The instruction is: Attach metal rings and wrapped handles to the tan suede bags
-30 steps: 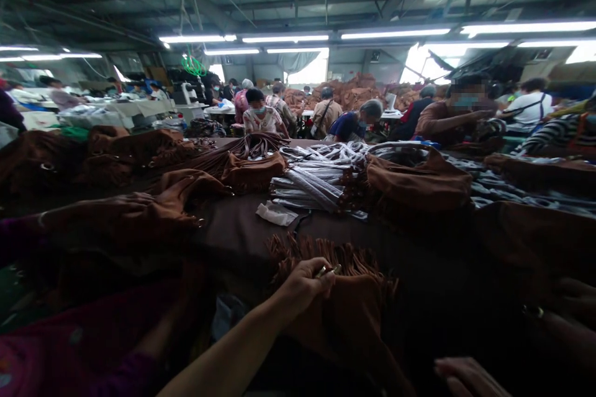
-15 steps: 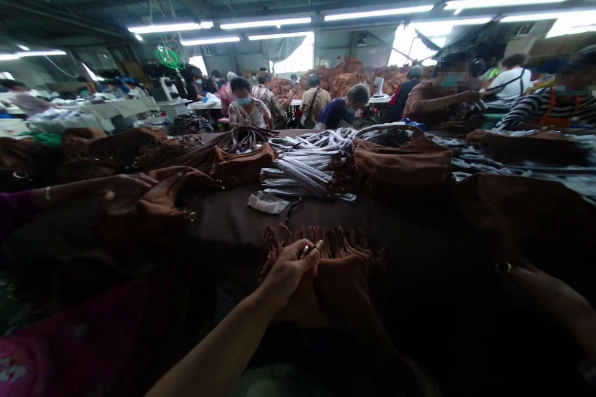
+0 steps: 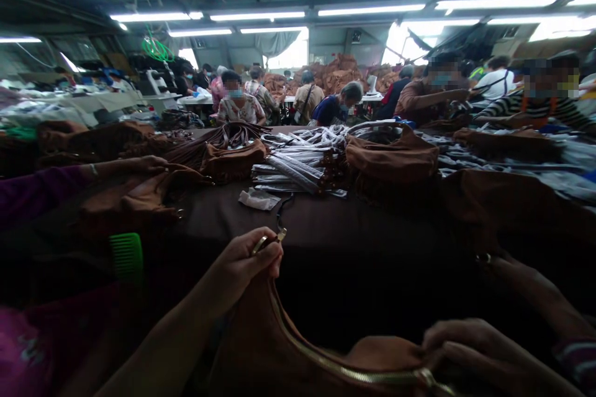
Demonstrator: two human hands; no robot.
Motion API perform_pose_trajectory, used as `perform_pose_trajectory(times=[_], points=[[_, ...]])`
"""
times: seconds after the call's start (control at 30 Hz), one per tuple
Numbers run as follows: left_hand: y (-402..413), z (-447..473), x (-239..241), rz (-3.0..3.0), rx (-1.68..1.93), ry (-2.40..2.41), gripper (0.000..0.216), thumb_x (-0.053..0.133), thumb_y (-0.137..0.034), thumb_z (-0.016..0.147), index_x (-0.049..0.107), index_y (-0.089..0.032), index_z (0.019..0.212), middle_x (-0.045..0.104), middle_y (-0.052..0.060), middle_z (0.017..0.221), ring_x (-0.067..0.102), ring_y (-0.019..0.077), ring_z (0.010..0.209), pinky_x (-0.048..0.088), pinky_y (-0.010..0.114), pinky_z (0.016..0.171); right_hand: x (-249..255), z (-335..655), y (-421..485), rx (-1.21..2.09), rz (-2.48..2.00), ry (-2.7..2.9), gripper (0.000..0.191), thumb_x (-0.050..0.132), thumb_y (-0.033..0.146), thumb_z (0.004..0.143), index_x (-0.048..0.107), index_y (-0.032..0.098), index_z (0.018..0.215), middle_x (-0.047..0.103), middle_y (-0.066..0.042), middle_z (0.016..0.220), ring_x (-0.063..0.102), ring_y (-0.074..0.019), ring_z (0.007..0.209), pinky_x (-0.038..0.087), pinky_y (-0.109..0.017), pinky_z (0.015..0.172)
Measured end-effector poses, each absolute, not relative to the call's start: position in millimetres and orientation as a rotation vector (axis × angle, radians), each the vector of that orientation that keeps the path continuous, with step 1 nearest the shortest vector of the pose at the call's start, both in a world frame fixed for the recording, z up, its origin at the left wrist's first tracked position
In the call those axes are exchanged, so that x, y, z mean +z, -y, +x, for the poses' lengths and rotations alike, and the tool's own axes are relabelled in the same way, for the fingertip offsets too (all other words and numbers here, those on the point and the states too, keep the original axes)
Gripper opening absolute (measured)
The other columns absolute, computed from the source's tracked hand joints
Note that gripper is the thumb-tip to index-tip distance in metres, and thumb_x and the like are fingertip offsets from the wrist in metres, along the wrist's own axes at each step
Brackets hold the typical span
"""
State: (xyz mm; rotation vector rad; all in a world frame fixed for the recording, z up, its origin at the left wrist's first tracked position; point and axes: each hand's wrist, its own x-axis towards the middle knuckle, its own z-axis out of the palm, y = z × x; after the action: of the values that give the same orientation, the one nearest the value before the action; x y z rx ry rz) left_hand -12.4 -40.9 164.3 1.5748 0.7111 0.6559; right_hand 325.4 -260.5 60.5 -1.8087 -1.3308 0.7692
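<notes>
Nearer the person than the wrapped straps (image 3: 293, 170), the brown zippered bag (image 3: 254, 341) looks light and limp, best held by its ends: left hand (image 3: 254, 255) pinching gold fittings (image 3: 282, 234), right hand (image 3: 470, 347) seemingly closed beside the zipper (image 3: 354, 375).

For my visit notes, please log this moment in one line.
left hand: holding brown bag at gold fitting | right hand: at bag's zipper | ahead: white strips

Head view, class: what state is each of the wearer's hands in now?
Left hand: closed, holding a gold metal fitting on the soft brown bag.
Right hand: curled by the gold metal zip; grip cannot be told.
</notes>
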Motion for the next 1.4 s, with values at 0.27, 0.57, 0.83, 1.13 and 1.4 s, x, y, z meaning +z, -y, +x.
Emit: perform_pose_trajectory(times=[0.27, 0.57, 0.83, 1.13, 1.4], points=[[0.0, 6.7, 67.4, 1.738, 0.817, -1.012, 0.033, 0.054, -0.048, 0.086, 0.053, -0.017, 0.075, 0.052, -0.003, 0.064, 0.044, 0.0116, 0.059, 0.033, 0.022, 0.058, 10.0, 325.9, 173.7, 0.908, -2.017, 1.512, 0.035, 0.055, 0.048, 0.082, 0.069, 0.018, 0.069, 0.069, -0.004, 0.067, 0.065, -0.0205, 0.065, 0.048, -0.028, 0.059], [-8.8, 28.3, 60.2, 1.821, 0.797, -1.017, 0.026, 0.052, -0.043, 0.088, 0.056, -0.018, 0.081, 0.054, -0.003, 0.065, 0.048, 0.0121, 0.061, 0.035, 0.022, 0.060, 30.3, 277.7, 198.6, 0.097, -1.658, 2.307, 0.041, 0.063, 0.023, 0.084, 0.058, 0.032, 0.123, 0.066, -0.001, 0.120, 0.057, -0.0218, 0.114, 0.042, -0.035, 0.099], [-12.0, 66.7, 50.2, 2.260, 0.883, -1.172, 0.030, 0.059, -0.030, 0.085, 0.055, -0.019, 0.113, 0.062, 0.005, 0.101, 0.057, 0.0222, 0.094, 0.044, 0.036, 0.086, -41.9, 269.4, 179.1, -0.020, -1.742, 2.193, 0.016, 0.071, 0.014, 0.076, 0.071, 0.027, 0.087, 0.071, -0.002, 0.099, 0.063, -0.0229, 0.099, 0.046, -0.035, 0.088], [35.2, 68.6, 58.6, 2.428, 1.012, -0.873, 0.032, 0.055, -0.022, 0.088, 0.057, -0.021, 0.120, 0.061, 0.009, 0.119, 0.050, 0.0255, 0.116, 0.035, 0.042, 0.103, -2.0, 264.9, 168.4, 0.592, -1.663, 1.643, 0.025, 0.046, 0.034, 0.096, 0.063, 0.022, 0.081, 0.066, -0.003, 0.085, 0.061, -0.0182, 0.084, 0.048, -0.031, 0.077], [73.9, 95.7, 37.1, 1.633, 0.518, -0.723, 0.024, 0.071, -0.029, 0.075, 0.069, -0.019, 0.097, 0.068, 0.002, 0.091, 0.060, 0.0169, 0.083, 0.046, 0.027, 0.077, 14.5, 256.0, 162.2, 0.702, -1.694, 1.530, 0.036, 0.043, 0.043, 0.095, 0.065, 0.022, 0.077, 0.064, -0.003, 0.080, 0.062, -0.0176, 0.078, 0.048, -0.028, 0.073]])
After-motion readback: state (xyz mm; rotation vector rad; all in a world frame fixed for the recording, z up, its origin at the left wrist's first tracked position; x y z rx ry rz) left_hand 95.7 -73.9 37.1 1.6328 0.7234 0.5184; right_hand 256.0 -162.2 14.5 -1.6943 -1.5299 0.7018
